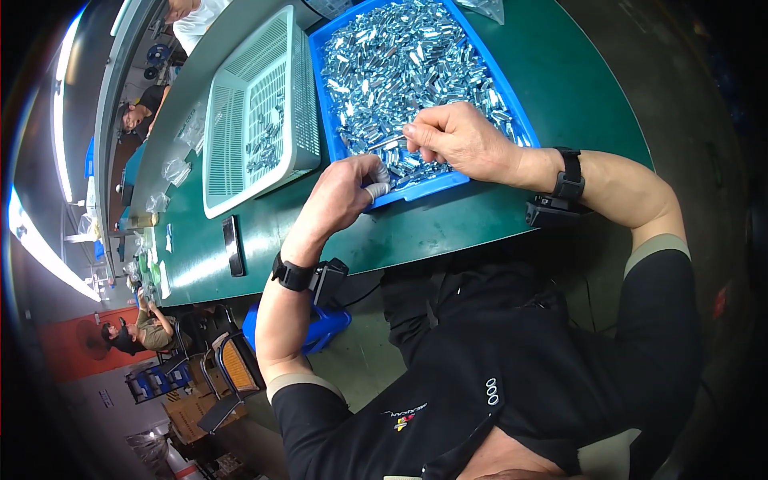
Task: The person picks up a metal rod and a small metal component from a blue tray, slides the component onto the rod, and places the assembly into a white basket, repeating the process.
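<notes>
A blue tray full of small shiny metal parts lies on the green table before me. My right hand is over the tray's near part, thumb and fingers pinched on a slim metal rod that points left toward my other hand. Whether the rod is a tool or a part I cannot tell. At the tray's near left corner is my left hand, its fingers curled together. White coverings wrap its thumb and a fingertip. Anything between those fingers is too small or hidden to make out.
Left of the tray stands a pale green slotted basket with a few metal parts inside. A dark phone-like slab lies on the green table. Clear plastic bags are farther left. A blue stool stands below; other people sit beyond.
</notes>
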